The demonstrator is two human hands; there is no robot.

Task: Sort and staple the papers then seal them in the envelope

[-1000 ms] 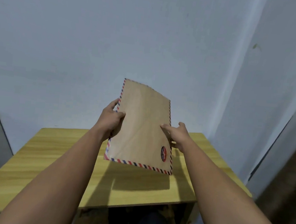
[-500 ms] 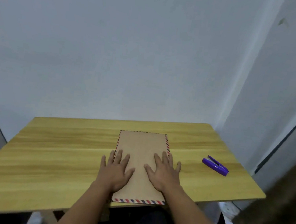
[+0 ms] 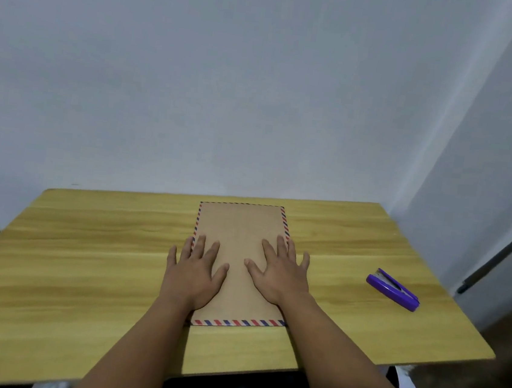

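Head view | you pressed left hand (image 3: 195,272) and right hand (image 3: 278,274), fingers flat, on envelope (image 3: 241,233) lying on desk (image 3: 84,254), likely flattening its seal | stapler (image 3: 393,289) sat well right of envelope

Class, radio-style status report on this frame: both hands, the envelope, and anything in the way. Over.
Left hand and right hand open, flat on envelope. Envelope flat on table. Stapler off to the right, clear of both hands.

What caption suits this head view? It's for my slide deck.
Both hands press a brown envelope flat; purple stapler alongside.
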